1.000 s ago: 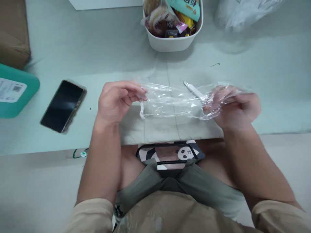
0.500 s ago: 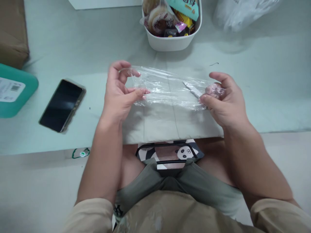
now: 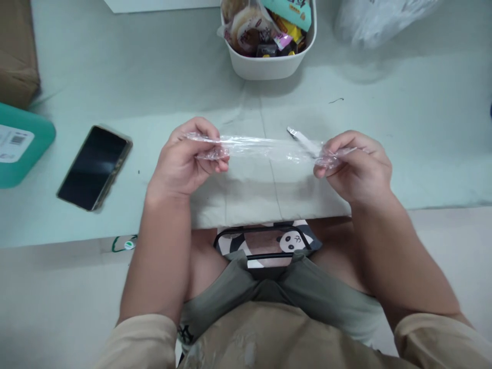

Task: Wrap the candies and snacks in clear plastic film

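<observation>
A clear plastic film (image 3: 261, 147) is stretched in a narrow band between my two hands above the table's front part. My left hand (image 3: 192, 154) is closed round its left end, thumb pressed against the fingers. The right end is bunched in my right hand (image 3: 355, 164), which is closed too. A slim metal-tipped tool with a pale body (image 3: 303, 141) slants up and left from beside my right fingers; whether that hand grips it or it lies on the table behind the film, I cannot tell.
A white tub (image 3: 269, 66) of wrapped snacks stands at the back middle. On the left are a black phone (image 3: 94, 168), a teal container (image 3: 28, 148) and a brown box (image 3: 17, 56). A clear plastic bag (image 3: 376, 20) sits at the back right.
The film was spread wider and is now gathered into a narrower band. My left hand has moved slightly down and left and closed further; my right hand's fingers have closed over the bunched end.
</observation>
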Demonstrator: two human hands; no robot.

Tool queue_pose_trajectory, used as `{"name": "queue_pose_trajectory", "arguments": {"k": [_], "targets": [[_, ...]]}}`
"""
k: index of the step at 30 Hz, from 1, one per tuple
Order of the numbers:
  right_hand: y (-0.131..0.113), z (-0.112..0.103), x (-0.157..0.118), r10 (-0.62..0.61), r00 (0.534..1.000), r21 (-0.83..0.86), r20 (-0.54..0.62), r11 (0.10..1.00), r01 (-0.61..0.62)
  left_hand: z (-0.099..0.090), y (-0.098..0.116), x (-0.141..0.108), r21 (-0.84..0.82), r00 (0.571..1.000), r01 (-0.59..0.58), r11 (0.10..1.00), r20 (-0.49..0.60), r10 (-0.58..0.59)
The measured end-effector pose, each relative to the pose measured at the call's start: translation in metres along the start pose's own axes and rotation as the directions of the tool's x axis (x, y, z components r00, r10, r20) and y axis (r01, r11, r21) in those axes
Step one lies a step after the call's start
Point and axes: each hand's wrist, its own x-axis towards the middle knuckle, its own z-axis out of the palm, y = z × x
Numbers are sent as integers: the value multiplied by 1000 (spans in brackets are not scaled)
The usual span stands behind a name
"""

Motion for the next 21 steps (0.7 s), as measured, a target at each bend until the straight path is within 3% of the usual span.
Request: {"name": "queue_pose_trajectory", "arguments": {"k": [3, 8, 12, 15, 18, 21], "targets": [[-1, -2, -1, -17, 999, -50, 41, 999, 19, -3, -2, 3, 7, 999, -9, 1000, 53, 8], [4, -5, -2, -53, 999, -343, 4, 938, 51, -9, -12, 2, 271, 996, -83, 959, 40, 75], [4, -2, -6, -7, 976, -550, 219, 825, 130, -9, -14, 2, 404, 983, -120, 907, -81, 166], [-1, 8, -11, 232, 863, -635, 448, 762, 125, -7, -16, 6, 512, 970, -136, 848, -105, 219], [-8, 18, -14, 411, 732, -638, 543, 769, 42, -5, -19, 10, 543, 958, -189, 818, -80, 274], [-11, 21, -14, 478, 692, -658, 541, 753, -6, -4, -20, 11, 510, 943, -236, 827, -85, 321]]}}
